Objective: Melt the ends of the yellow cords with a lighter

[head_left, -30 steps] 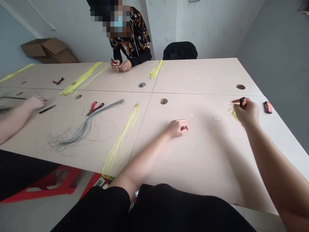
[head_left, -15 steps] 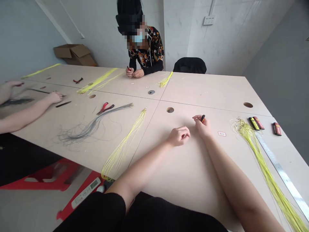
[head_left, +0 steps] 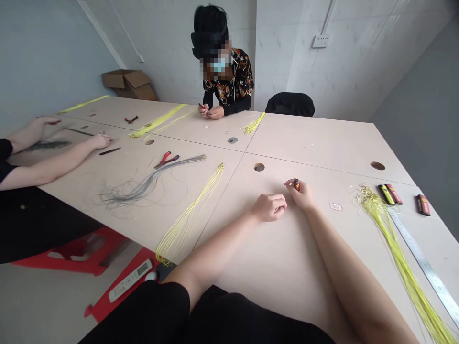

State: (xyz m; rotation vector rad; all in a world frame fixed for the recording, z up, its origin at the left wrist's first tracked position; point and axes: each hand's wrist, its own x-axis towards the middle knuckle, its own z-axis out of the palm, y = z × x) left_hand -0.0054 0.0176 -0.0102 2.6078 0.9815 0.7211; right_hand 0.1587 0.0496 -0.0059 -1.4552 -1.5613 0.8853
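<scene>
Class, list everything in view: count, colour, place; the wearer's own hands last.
Table: one, pale wood, centre.
Yellow cord bundles: five, on table.
Grey wire bundles: two, on table, left.
Pliers: two, red, on table.
Steel ruler: one, silver, table's right.
Small boxes: three, black and red, table's right.
Cardboard box: one, brown, far wall.
Chair: one, black, far side.
Co-workers: two, far side and left.
Left hand: one, curled, table.
Right hand: one, holding small red-black object.

My left hand (head_left: pixel 268 208) and right hand (head_left: pixel 300 196) rest just beside each other on the tabletop (head_left: pixel 279 267), so each blocks the other's sideways path. To my right, the paper tag (head_left: pixel 335 207) and yellow cords (head_left: pixel 390 243) lie ahead of the steel ruler (head_left: pixel 423 263); to my left, another yellow cord bundle (head_left: pixel 190 220) crosses the way.
</scene>
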